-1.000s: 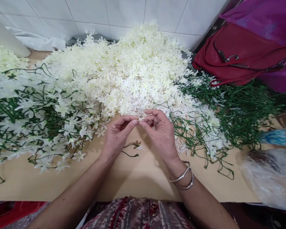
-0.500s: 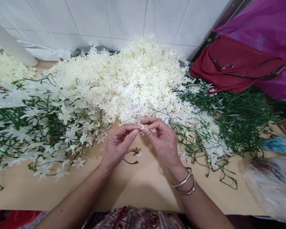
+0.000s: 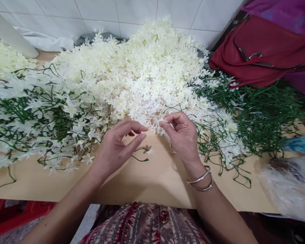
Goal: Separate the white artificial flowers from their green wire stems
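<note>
My left hand is held above the table with thumb and forefinger apart and nothing between them. To its right, my right hand is closed in a pinch at the edge of the white blossom heap; a tiny whitish thing shows at the fingertips, too small to make out. Between and below the hands, a green stem with a small white tip lies on the table. White flowers on green stems are piled at the left.
Loose green stems form a heap at the right. Behind them is a red bag beside purple cloth. Clear plastic lies at the right edge. A pale post stands back left, before the tiled wall.
My hands have parted from the small white flower both were pinching. The left fingers have opened and moved left; the right hand has shifted slightly right. The view has tilted downward.
</note>
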{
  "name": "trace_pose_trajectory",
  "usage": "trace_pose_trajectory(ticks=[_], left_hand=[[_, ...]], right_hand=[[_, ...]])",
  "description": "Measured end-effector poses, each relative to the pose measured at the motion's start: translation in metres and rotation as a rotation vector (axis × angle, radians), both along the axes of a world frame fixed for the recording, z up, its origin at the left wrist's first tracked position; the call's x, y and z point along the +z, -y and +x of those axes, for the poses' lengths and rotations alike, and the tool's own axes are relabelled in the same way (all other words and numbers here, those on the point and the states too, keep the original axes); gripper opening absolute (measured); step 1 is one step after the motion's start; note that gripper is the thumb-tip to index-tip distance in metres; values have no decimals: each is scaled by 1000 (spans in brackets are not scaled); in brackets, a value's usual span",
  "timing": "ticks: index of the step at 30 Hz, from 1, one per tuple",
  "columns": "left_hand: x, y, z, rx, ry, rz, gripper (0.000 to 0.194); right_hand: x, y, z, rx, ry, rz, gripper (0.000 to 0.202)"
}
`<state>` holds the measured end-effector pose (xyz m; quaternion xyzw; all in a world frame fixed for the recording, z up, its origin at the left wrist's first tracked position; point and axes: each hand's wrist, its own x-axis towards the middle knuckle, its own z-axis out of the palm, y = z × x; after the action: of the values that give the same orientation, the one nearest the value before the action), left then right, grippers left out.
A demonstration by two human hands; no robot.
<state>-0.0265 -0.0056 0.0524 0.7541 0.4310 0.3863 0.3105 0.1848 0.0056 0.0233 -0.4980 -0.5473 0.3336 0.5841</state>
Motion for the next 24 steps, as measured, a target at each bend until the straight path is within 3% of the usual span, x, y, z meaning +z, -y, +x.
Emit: trace_pose_trajectory(ticks=[2, 5, 8, 11, 14, 18, 20, 24], left_hand=[[-2, 13, -11, -76, -141, 48, 20], [-16, 35, -23, -185, -311, 115, 17], [-32, 46, -23, -207, -455, 206, 9], [-40, 45, -14, -201, -478, 230, 10], [-34, 38, -5, -255, -345, 152, 16], [-24, 28, 1, -315, 75, -265, 14], [-25, 22, 4, -210, 231, -425, 17], [-36, 13, 10, 11, 416, -479, 24]], right_hand=[[0, -1, 4, -20, -20, -11, 12], [-1, -2, 7, -37, -70, -19, 12], [-1, -2, 7, -32, -114, -17, 12], [-1, -2, 6, -28, -133, -34, 11], [-2, -2, 6, 17, -174, -81, 12], [-3, -2, 9, 173, -245, -200, 20], [-3, -1, 8, 265, -264, -270, 25], [-2, 3, 0, 434, -344, -416, 31]])
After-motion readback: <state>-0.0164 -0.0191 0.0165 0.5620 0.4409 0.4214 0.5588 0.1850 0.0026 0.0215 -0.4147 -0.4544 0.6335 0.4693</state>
